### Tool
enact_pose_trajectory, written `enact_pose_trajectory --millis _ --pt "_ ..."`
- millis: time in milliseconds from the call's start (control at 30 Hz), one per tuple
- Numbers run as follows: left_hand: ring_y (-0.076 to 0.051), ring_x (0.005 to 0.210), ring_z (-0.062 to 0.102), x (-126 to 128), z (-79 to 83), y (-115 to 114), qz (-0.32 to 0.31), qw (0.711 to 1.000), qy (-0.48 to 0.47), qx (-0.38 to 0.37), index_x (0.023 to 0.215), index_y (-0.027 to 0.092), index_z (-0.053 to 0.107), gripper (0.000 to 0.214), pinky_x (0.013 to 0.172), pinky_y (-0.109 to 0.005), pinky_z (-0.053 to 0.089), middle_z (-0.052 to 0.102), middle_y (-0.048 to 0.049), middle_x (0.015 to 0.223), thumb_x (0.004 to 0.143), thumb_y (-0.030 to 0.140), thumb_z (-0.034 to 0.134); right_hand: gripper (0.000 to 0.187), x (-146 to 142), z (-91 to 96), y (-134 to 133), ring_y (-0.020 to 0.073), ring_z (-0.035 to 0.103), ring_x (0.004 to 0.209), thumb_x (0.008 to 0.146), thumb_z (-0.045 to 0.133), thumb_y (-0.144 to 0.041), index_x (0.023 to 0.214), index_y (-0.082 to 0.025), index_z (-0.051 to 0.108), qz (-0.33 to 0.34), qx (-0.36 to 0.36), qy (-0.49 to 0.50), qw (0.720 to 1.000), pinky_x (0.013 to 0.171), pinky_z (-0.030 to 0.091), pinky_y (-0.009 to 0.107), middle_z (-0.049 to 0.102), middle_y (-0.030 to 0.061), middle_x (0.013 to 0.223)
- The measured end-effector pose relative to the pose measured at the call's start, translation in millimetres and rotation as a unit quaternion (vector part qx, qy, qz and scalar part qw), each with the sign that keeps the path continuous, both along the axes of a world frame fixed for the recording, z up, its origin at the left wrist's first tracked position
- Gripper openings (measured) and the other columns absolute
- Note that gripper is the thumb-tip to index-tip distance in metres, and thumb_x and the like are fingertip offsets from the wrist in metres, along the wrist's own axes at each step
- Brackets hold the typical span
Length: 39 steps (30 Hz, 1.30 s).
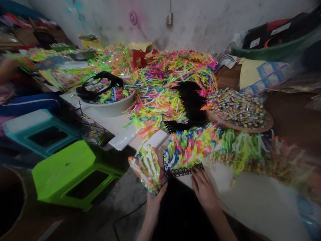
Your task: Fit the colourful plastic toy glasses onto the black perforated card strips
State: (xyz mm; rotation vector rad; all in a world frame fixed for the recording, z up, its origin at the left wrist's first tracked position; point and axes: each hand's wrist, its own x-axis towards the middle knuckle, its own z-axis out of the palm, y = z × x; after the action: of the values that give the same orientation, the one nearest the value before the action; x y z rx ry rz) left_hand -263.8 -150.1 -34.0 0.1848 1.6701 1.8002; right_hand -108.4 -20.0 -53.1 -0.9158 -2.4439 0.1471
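My left hand [156, 194] is closed round the lower end of a fanned bunch of colourful plastic pieces [147, 168], orange, white and yellow-green, with small multicoloured ends near the fingers. Just right of it, a black perforated tray [178, 172] lies at the table's near edge. Rows of blue, white, pink and yellow plastic pieces [187, 147] stand in this tray. My right hand [203, 184] rests on the tray's near right corner, its fingers stretched over the bare holes and apart. Whether its fingertips touch any small piece is too blurred to tell.
A large heap of bright plastic pieces [159, 89] covers the table behind, beside stacked black trays [191, 102]. A round basin [267, 122] of small patterned tubes stands right, a white basin [112, 107] left. Green [64, 164] and teal [31, 121] stools stand left; another person [6, 83] sits beyond.
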Motion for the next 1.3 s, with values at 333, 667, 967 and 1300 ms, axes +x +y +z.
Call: enact_pose_trajectory --millis 333,667,967,1300 --pt "-0.019 0.073 0.062 1 9.9 -8 0.003 0.997 0.076 -0.002 0.079 0.014 0.065 0.030 0.071 -0.029 0.050 0.068 -0.0034 0.074 0.057 0.032 0.076 0.027 -6 43.8 -35 0.0214 0.052 0.108 0.088 0.044 -0.027 0.110 -0.020 0.058 0.046 -0.216 0.130 0.967 0.093 0.044 0.038 0.058 0.0104 0.111" --pt "-0.023 0.079 0.065 30 29.6 -29 -0.092 0.995 0.016 0.033 0.085 0.015 0.066 0.038 0.075 -0.032 0.052 0.072 -0.0064 0.084 0.053 0.033 0.076 0.015 -33 87.7 -69 0.0172 0.057 0.095 0.083 0.053 -0.027 0.093 -0.021 0.062 0.158 -0.444 0.191 0.861 0.083 0.047 0.027 0.059 0.0062 0.101" --pt "-0.023 0.073 0.064 29 33.6 -45 -0.099 0.995 0.012 0.001 0.080 0.016 0.066 0.036 0.070 -0.032 0.052 0.070 -0.0052 0.077 0.051 0.032 0.078 0.014 -20 96.1 -77 0.0099 0.053 0.055 0.081 0.055 -0.031 0.088 -0.019 0.057 0.148 -0.545 0.292 0.772 0.047 0.044 0.019 0.061 0.0029 0.081" --pt "-0.021 0.073 0.062 19 26.8 -29 -0.035 0.997 0.058 -0.022 0.074 0.015 0.065 0.029 0.072 -0.030 0.049 0.068 -0.0044 0.073 0.055 0.035 0.076 0.031 -1 82.5 -4 0.0145 0.058 0.056 0.072 0.060 -0.049 0.078 -0.019 0.062 -0.043 -0.441 0.299 0.845 0.058 0.051 0.028 0.066 0.0062 0.083"
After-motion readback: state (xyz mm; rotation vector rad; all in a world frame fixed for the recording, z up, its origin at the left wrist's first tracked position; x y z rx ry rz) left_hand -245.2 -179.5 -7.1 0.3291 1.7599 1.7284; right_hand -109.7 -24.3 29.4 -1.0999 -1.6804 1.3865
